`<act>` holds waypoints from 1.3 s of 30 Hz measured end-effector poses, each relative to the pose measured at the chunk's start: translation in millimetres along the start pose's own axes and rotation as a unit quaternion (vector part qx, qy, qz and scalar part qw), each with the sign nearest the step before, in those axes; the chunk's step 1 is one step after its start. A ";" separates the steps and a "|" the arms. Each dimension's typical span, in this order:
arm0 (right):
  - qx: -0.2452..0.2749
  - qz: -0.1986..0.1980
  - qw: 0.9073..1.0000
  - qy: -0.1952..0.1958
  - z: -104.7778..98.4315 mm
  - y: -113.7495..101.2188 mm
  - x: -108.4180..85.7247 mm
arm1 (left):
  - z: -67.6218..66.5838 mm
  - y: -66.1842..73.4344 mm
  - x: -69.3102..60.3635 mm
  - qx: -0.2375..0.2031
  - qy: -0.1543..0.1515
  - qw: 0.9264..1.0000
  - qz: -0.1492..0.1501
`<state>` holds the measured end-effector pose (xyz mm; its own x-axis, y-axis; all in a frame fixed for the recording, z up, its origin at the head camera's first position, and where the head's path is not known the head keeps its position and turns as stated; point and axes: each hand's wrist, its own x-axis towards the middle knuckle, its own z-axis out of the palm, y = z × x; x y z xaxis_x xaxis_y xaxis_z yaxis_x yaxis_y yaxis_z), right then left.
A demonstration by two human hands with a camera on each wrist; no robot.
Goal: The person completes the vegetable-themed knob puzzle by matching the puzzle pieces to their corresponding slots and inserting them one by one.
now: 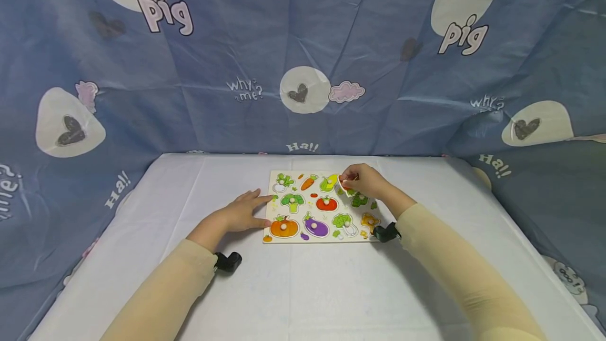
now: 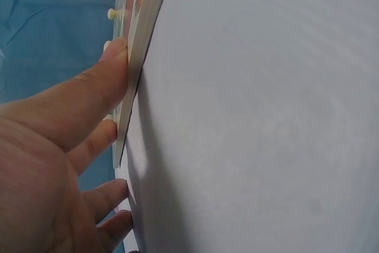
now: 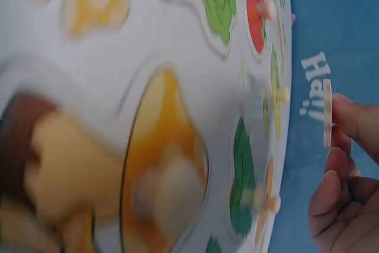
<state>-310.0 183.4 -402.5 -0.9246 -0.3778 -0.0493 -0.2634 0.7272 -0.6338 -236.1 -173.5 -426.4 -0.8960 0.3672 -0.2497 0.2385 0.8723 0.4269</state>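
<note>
A wooden knob puzzle board [image 1: 303, 241] with painted vegetables lies on the white table. My left hand [image 1: 243, 211] has its fingers spread at the board's left edge; in the left wrist view the thumb [image 2: 89, 96] touches the rim. Over the upper right of the board, my right hand [image 1: 364, 179] pinches a small puzzle piece [image 1: 344, 185], partly red. The right wrist view has that piece [image 3: 327, 114] edge-on, raised off the board, its face hidden. Near it sit the corn piece [image 1: 329, 183] and a dark green vegetable piece [image 1: 359, 200].
Other knobbed pieces sit in the board, among them a pumpkin [image 1: 284, 227], an eggplant [image 1: 316, 226], a tomato [image 1: 326, 203] and a broccoli [image 1: 292, 202]. White cloth [image 1: 303, 288] covers the table. A blue printed curtain [image 1: 265, 125] hangs behind and at both sides.
</note>
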 end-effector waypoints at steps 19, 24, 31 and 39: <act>0.004 -0.028 0.999 -0.042 31.4 -28.9 25.8 | -3.3 6.1 -0.7 0.006 0.000 1.000 0.001; 0.002 -0.042 0.998 -0.054 36.3 -29.2 31.6 | -3.7 6.9 0.0 0.006 -0.001 1.000 -0.002; 0.009 -0.044 0.996 -0.072 39.5 -32.3 38.2 | -3.8 4.0 -0.5 0.003 0.000 1.000 -0.002; -0.012 -0.045 0.995 -0.094 47.2 -37.5 43.8 | 0.3 0.7 -1.1 -0.001 0.002 1.000 0.000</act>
<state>-327.6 112.6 -417.3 -0.8303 -0.5400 -0.1382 -0.3509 0.6991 -0.6230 -234.8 -173.2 -426.1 -0.8978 0.3656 -0.2456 0.2381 0.8719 0.4279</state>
